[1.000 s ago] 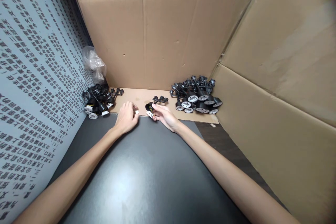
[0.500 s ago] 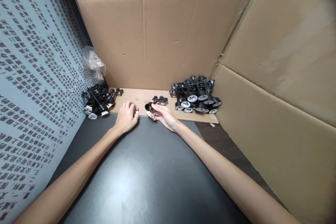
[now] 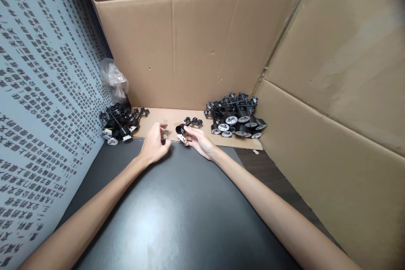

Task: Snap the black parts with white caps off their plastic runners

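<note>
My right hand [image 3: 200, 141] is closed on a black model lamp [image 3: 180, 129], whose cup-shaped base faces me with yellow wires and a white part showing in its opening. The lamp's several small heads [image 3: 193, 121] point away toward the cardboard wall. To its left, my left hand [image 3: 155, 143] has its thumb and fingers apart, and a small white piece [image 3: 165, 136] shows between them, apparently on the cardboard strip. Nothing is visibly gripped by the left hand.
Black lamps with white base discs are piled at the right [image 3: 237, 118]. Another lamp pile [image 3: 117, 122] with loose white parts lies at the left, below a clear plastic bag [image 3: 114, 78]. Cardboard walls [image 3: 196, 46] stand behind and right; a printed sheet [image 3: 47, 93] stands left.
My left hand has opened its thumb away from its fingers, and the small white piece now shows between them. The right hand still holds the lamp in nearly the same place.
</note>
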`<state>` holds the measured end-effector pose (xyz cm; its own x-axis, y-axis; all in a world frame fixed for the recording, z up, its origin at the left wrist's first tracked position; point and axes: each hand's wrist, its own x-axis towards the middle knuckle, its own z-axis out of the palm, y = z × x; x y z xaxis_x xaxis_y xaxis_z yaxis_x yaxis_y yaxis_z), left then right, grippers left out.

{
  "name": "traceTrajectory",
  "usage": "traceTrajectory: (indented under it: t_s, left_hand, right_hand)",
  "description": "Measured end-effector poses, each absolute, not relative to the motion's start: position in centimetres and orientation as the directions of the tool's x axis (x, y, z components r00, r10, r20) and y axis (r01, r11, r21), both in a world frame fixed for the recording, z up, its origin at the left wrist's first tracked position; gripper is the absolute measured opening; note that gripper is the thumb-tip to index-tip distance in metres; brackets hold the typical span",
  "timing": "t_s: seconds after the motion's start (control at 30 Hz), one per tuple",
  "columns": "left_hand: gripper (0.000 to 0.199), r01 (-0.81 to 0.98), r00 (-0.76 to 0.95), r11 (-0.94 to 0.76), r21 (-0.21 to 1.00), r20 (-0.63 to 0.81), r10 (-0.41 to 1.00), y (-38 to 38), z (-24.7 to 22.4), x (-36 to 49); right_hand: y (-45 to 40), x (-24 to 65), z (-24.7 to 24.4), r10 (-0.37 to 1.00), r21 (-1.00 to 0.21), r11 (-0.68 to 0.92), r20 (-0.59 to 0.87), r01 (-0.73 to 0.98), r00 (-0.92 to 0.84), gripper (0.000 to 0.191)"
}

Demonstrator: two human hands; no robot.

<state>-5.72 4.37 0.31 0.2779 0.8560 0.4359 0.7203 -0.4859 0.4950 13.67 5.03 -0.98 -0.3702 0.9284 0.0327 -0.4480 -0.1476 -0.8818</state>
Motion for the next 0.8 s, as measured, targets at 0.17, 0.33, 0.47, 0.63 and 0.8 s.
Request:
traceTrajectory:
  t_s: [0.17,0.33,0.47,0.63,0.8]
  left_hand:
    - [0.027,0.631,0.212,-0.557,0.54,0.571,0.793,1.9,0.6,-2.9]
    - [0.031,0.659,0.214,-0.562,0.5,0.592,0.777,0.6,0.6,-1.5]
    - [0.029,0.699,0.238,-0.581,0.418,0.629,0.74,0.8,0.5,-1.6]
    - [0.024,0.704,0.229,-0.562,0.434,0.61,0.758,0.8,0.5,-1.7]
    - [0.023,0.664,0.226,-0.61,0.433,0.661,0.716,0.8,0.6,-1.8]
  right_hand:
    - [5.1,13.7,-1.0,0.938,-0.863,-0.155,0.024,-0.481,-0.346,0.033]
    - [4.9,13.8,-0.8,0.935,-0.875,-0.151,0.024,-0.459,-0.354,0.031]
    - [4.7,13.8,-0.5,0.936,-0.878,-0.149,0.024,-0.455,-0.353,0.029]
    - [4.5,13.8,-0.1,0.938,-0.865,-0.174,-0.001,-0.47,-0.345,0.029]
    - [4.4,13.9,0.0,0.937,-0.868,-0.165,0.009,-0.468,-0.348,0.032]
